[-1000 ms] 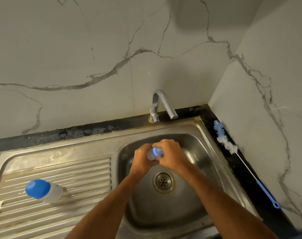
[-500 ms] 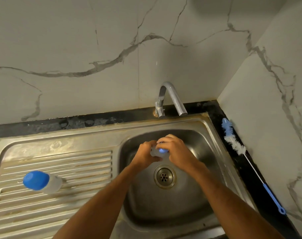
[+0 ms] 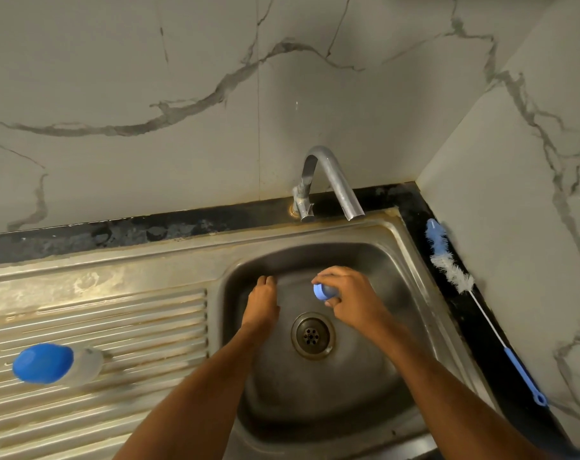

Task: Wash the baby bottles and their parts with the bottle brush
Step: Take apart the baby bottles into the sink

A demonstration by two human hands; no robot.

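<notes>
1. A small blue bottle part (image 3: 322, 291), probably a cap, though its shape is partly hidden, is being gripped by the right hand (image 3: 355, 295), with the fingers curled round it and the thumb beneath.
2. The part is being held over the sink bowl (image 3: 374, 386), above and slightly right of the drain (image 3: 312, 335), and below the spout of the tap (image 3: 331, 180).
3. The left hand (image 3: 261, 305) is being held over the left half of the bowl, its fingers straight and pressed together, and nothing is being held in it.
4. The two hands are being kept apart, with a clear gap between them.
5. A baby bottle (image 3: 58, 363) with a blue cap is being left lying on its side on the ribbed draining board (image 3: 122, 320), well apart from both hands; its clear body is blurred.
6. The bottle brush (image 3: 464, 287) is being left lying on the dark counter strip (image 3: 481, 327) to the right of the sink, beside the marbled wall (image 3: 514, 194), its blue tip and white bristles pointing away and its blue handle nearer the camera.
7. No hand is touching the brush or the bottle.
</notes>
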